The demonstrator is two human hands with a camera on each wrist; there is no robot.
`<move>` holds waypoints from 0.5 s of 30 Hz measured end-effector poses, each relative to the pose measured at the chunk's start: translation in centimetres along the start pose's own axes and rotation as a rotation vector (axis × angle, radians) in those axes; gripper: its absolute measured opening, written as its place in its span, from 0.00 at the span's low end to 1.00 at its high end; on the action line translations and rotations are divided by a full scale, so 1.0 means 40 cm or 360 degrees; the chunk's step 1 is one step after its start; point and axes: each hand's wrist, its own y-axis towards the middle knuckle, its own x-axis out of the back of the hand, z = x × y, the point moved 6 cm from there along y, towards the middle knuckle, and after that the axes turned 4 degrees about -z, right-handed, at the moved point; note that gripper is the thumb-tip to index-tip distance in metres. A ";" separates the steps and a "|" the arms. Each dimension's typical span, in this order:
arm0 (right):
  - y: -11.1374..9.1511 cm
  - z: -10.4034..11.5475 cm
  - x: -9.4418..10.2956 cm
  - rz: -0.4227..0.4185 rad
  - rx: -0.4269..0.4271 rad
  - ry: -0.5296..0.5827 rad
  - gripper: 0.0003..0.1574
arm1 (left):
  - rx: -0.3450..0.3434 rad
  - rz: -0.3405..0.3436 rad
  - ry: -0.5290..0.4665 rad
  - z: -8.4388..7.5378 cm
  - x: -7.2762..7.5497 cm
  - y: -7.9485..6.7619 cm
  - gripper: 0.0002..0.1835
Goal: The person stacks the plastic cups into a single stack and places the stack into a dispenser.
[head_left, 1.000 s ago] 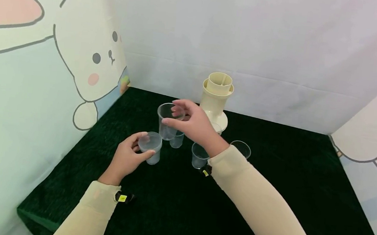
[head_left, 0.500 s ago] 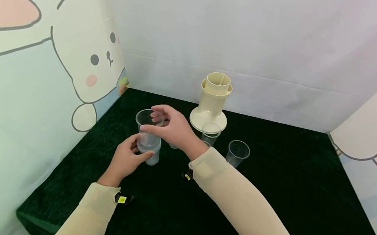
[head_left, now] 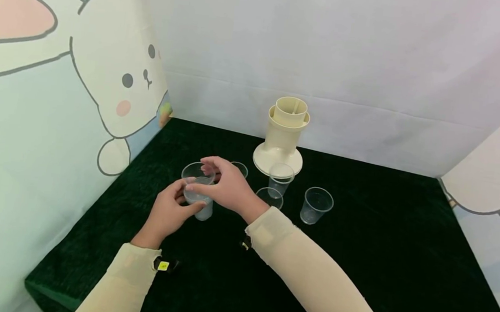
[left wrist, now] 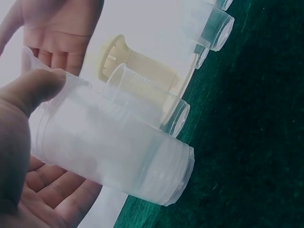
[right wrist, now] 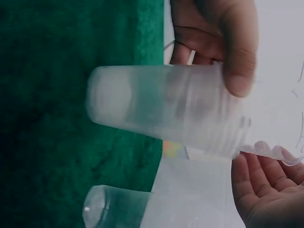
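Note:
In the head view my left hand (head_left: 167,216) grips a stack of nested clear plastic cups (head_left: 204,213), fingers behind it and thumb across the front. My right hand (head_left: 224,186) holds another clear plastic cup (head_left: 192,168) by its rim, upright, its lower part down inside the stack's mouth. In the left wrist view the stack (left wrist: 118,142) lies over my fingers (left wrist: 66,192) with the right hand (left wrist: 61,33) beyond. The right wrist view shows the left hand's thumb (right wrist: 239,66) pressed on the stack, and my right fingers (right wrist: 266,175) curled behind the upper rim.
Single clear cups stand apart: one (head_left: 241,168) behind my right hand, one (head_left: 273,196) beside it, one (head_left: 280,180) before the cream cylinder, one (head_left: 316,205) farther right. The cream cylinder with a round base (head_left: 280,141) stands at the back of the dark green cloth-covered table (head_left: 228,284).
My right hand has carried its cup left and down, over and then into the stack. The left hand keeps its grip in nearly the same place.

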 end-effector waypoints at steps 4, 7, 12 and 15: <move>-0.006 -0.021 -0.016 -0.0014 -0.0040 -0.0070 0.45 | -0.0045 0.0003 -0.0020 -0.006 0.000 -0.002 0.40; -0.009 -0.038 -0.027 -0.0032 -0.0060 -0.0116 0.48 | -0.0061 0.0002 -0.0010 -0.007 0.001 -0.002 0.39; -0.014 -0.058 -0.042 -0.0018 -0.0080 -0.0154 0.49 | -0.0069 -0.0002 -0.0020 -0.007 0.003 -0.001 0.36; -0.017 -0.064 -0.045 -0.0021 -0.0089 -0.0164 0.47 | -0.0070 -0.0003 -0.0014 -0.006 0.003 0.000 0.36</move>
